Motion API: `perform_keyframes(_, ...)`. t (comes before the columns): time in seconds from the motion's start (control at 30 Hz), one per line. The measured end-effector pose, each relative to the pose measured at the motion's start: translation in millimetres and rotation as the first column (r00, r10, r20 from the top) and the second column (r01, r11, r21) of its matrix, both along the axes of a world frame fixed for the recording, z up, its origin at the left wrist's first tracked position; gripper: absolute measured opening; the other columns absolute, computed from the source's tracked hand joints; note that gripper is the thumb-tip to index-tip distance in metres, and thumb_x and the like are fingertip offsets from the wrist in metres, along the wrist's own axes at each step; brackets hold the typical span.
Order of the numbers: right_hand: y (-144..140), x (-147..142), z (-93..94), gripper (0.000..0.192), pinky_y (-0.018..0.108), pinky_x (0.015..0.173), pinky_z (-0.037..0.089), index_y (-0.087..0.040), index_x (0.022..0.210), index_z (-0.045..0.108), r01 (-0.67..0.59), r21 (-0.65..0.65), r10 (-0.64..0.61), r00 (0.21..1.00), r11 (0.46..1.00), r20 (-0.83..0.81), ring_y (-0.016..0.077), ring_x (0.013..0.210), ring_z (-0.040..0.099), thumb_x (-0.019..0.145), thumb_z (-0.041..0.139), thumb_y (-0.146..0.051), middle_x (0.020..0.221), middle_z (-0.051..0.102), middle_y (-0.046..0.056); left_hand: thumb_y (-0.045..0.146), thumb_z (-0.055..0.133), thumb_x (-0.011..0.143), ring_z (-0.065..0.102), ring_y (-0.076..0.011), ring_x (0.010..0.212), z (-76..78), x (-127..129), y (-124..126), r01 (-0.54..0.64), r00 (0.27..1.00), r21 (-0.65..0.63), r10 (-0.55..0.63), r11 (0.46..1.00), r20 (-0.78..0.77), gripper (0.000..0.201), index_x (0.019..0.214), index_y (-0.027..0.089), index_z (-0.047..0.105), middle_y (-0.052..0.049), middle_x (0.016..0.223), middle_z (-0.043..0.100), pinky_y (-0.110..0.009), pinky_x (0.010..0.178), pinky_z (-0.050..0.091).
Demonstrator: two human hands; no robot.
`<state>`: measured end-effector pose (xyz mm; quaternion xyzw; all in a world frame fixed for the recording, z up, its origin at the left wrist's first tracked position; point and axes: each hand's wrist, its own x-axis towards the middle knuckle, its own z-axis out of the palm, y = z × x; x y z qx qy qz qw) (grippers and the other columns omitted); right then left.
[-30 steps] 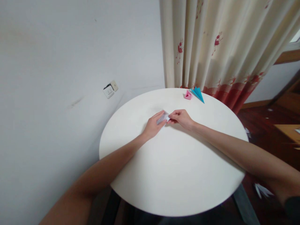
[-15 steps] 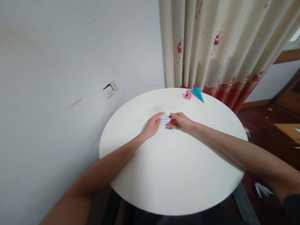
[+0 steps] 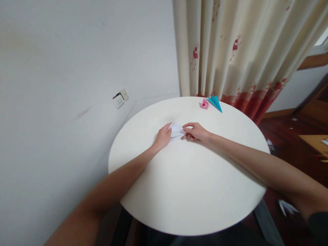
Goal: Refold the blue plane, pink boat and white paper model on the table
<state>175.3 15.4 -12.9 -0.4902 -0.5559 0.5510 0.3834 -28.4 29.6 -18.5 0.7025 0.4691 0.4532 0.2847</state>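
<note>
Left hand (image 3: pixel 162 138) over white paper (image 3: pixel 176 130) (folds unclear)

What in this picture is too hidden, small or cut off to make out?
- White paper, head view: its folds are too small to read, and the left hand and right hand cover its ends.
- Pink paper shape and blue paper shape: too small to tell what they are.
- Papers on the floor: blurred, partly behind the right arm.
- Wooden furniture: cut off by the right edge.
</note>
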Motion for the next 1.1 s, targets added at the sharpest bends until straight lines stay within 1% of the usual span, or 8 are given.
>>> perform_keyframes(0.13,10.6,5.8,-8.7,0.018,0.020,0.050,0.040,-0.016,0.096,0.068,0.195,0.271,-0.231,0.967,0.943,0.107,0.0099,0.051,0.054,0.079,0.072,-0.022,0.073,0.072,0.004,0.022,0.057,0.084,0.064,-0.0281,0.104,2.3,-1.3,0.6,0.023,1.000,-0.012,-0.023,1.000,-0.015,0.023,0.101,0.017,0.073,-0.008,0.100,0.074,-0.045,0.106,0.041)
perform_keyframes(0.27,17.0,10.3,-15.7,0.033,0.024,0.069,0.049,-0.017,0.105,0.071,0.119,0.499,-0.230,0.959,0.859,0.168,0.0142,0.074,0.062,0.072,0.073,-0.017,0.098,0.072,0.007,0.023,0.051,0.088,0.064,-0.0257,0.100,2.9,0.9,-1.9,0.140,0.989,-0.007,-0.140,0.990,-0.046,0.028,0.104,0.016,0.072,-0.007,0.099,0.073,-0.040,0.100,0.046)
perform_keyframes(0.33,16.5,10.0,-16.1,0.034,0.025,0.072,0.049,-0.018,0.106,0.072,0.023,0.510,-0.142,0.970,0.860,0.195,0.0155,0.080,0.063,0.072,0.072,-0.017,0.102,0.072,0.007,0.025,0.052,0.088,0.065,-0.0251,0.097,3.4,2.6,-3.9,0.185,0.981,-0.028,-0.187,0.982,-0.047,0.029,0.106,0.015,0.072,-0.007,0.100,0.073,-0.038,0.096,0.047)
perform_keyframes(0.47,14.5,8.8,-16.0,0.013,0.024,0.067,0.048,-0.016,0.084,0.075,-0.097,0.475,-0.020,0.972,0.875,0.235,0.0158,0.071,0.062,0.074,0.068,-0.020,0.080,0.072,0.002,0.029,0.054,0.088,0.065,-0.0253,0.099,6.8,4.0,-7.6,0.265,0.963,-0.043,-0.266,0.963,-0.039,0.030,0.109,0.015,0.071,-0.007,0.104,0.073,-0.037,0.096,0.048)
perform_keyframes(0.63,15.2,11.7,-16.9,0.015,0.024,0.059,0.042,-0.015,0.071,0.072,-0.096,0.475,-0.065,0.948,0.875,0.312,0.0136,0.059,0.055,0.077,0.062,-0.023,0.065,0.067,0.000,0.028,0.059,0.086,0.066,-0.0247,0.100,16.7,-1.7,-8.4,0.257,0.962,-0.021,-0.258,0.966,-0.093,0.028,0.108,0.018,0.072,-0.006,0.108,0.073,-0.035,0.095,0.049)
perform_keyframes(0.9,6.6,8.8,-11.4,0.020,0.024,0.060,0.037,-0.014,0.075,0.072,-0.138,0.603,-0.194,0.871,0.786,0.451,0.0128,0.061,0.055,0.083,0.057,-0.023,0.068,0.068,0.002,0.024,0.063,0.081,0.065,-0.0196,0.086,22.9,-18.3,-4.3,0.144,0.916,0.024,-0.124,0.989,-0.381,0.036,0.115,0.016,0.069,-0.007,0.101,0.073,-0.029,0.079,0.049)
perform_keyframes(1.0,3.6,6.9,-10.0,0.020,0.024,0.060,0.036,-0.014,0.075,0.071,-0.137,0.608,-0.202,0.868,0.782,0.454,0.0129,0.061,0.055,0.084,0.057,-0.024,0.069,0.068,0.003,0.027,0.060,0.083,0.059,-0.0172,0.073,20.3,-21.1,-1.5,0.151,0.867,0.038,-0.114,0.988,-0.486,0.022,0.097,0.016,0.072,-0.003,0.084,0.071,-0.027,0.068,0.043)
perform_keyframes(1.1,1.8,6.1,-8.3,0.021,0.024,0.059,0.035,-0.014,0.073,0.069,-0.135,0.591,-0.183,0.875,0.795,0.447,0.0128,0.061,0.054,0.085,0.056,-0.025,0.068,0.067,0.002,0.031,0.058,0.084,0.054,-0.0159,0.064,17.8,-20.8,-0.3,0.137,0.844,0.030,-0.101,0.990,-0.527,0.021,0.079,0.014,0.070,-0.002,0.071,0.067,-0.026,0.059,0.036)
